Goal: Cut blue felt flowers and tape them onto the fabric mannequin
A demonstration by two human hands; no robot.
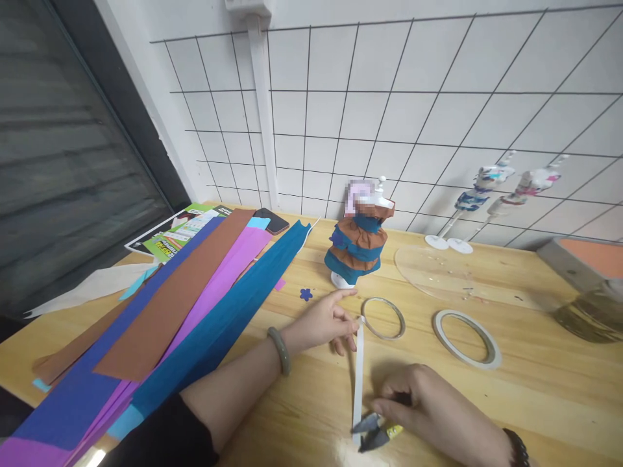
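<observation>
My left hand (pixel 333 322) pinches the upper end of a narrow white strip (pixel 359 370), possibly tape, between thumb and finger. The strip runs down toward me. In my right hand (pixel 418 402) is a pair of scissors (pixel 372 431) with dark blades and a bit of yellow near the grip. Its blades are parted around the strip's lower end. Just beyond my left hand stands a small dress form (pixel 363 237) wearing tiers of brown and teal crepe paper. A thin ring (pixel 383 318) lies right of the strip.
Long crepe paper strips in teal (pixel 228 311), brown, purple and blue spread over the left side. A tape roll (pixel 467 338) lies at right. Behind it are a clear disc (pixel 433 272) and two small decorated stands (pixel 470 201). A glass container (pixel 594 314) stands at far right.
</observation>
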